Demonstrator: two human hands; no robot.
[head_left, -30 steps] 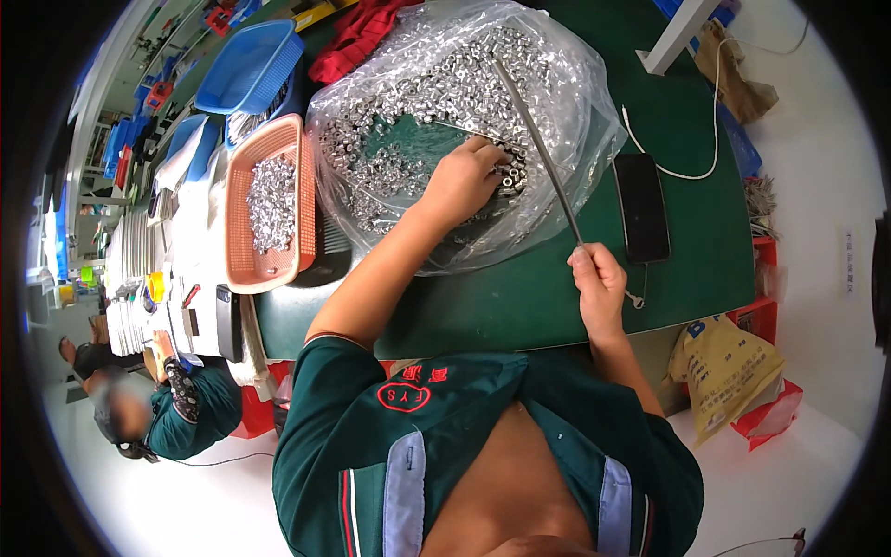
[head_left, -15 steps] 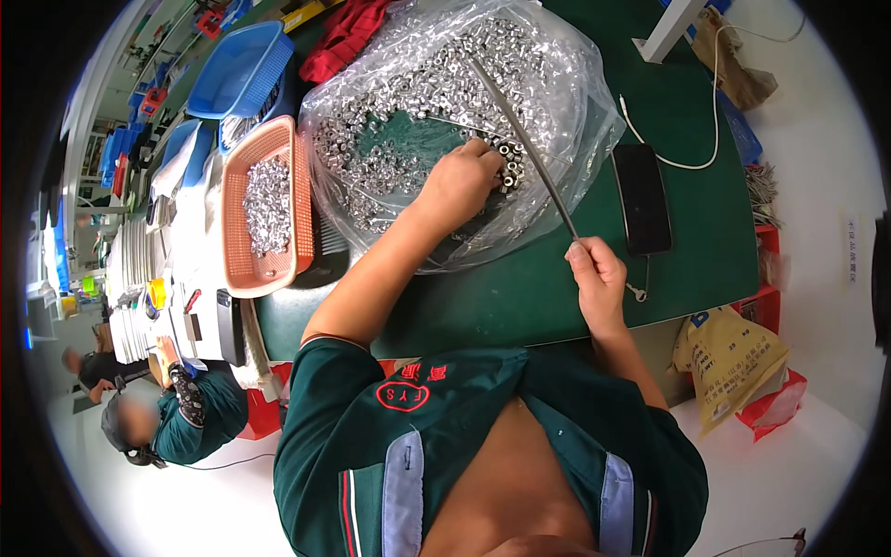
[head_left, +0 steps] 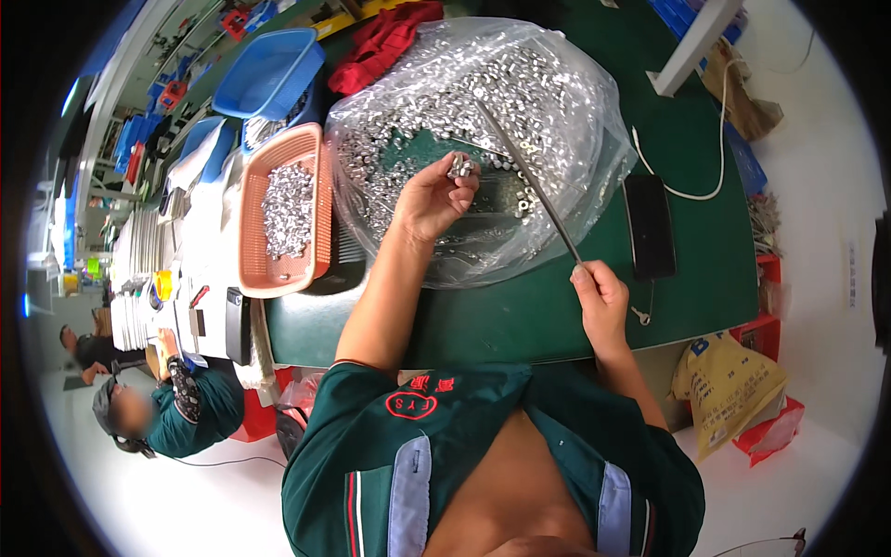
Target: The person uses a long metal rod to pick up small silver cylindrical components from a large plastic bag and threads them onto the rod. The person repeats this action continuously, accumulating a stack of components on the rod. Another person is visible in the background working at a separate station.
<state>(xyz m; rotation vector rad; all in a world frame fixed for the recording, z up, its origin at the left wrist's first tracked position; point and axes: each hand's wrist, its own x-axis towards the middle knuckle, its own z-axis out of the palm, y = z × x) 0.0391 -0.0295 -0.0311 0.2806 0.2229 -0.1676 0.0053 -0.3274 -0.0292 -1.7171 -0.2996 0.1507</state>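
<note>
My left hand (head_left: pixel 430 200) is raised palm-up over the near part of a clear plastic bag (head_left: pixel 599 107), fingers curled around several small shiny metal nuts (head_left: pixel 460 167). In my right hand (head_left: pixel 603 304) is the near end of a long thin metal rod (head_left: pixel 535 184), which slants forward and left across the bag. No nuts show on the rod. Loose nuts (head_left: pixel 548 79) lie thickly spread on the opened-out bag, heaviest at its far side. Another thin rod (head_left: pixel 476 146) lies among them, just beyond my left hand.
Left of the bag stands a pink basket (head_left: pixel 323 204) part-filled with metal pieces. Behind it are a blue basket (head_left: pixel 264 79) and a red cloth (head_left: pixel 385 46). A black phone (head_left: pixel 649 227), white cable (head_left: pixel 698 197) and key (head_left: pixel 641 317) lie at right. Another person (head_left: pixel 200 408) sits far left.
My left hand has lifted back and left from the nuts and turned palm-up, now with several nuts in it. The right hand still holds the rod. The whole view has shifted slightly.
</note>
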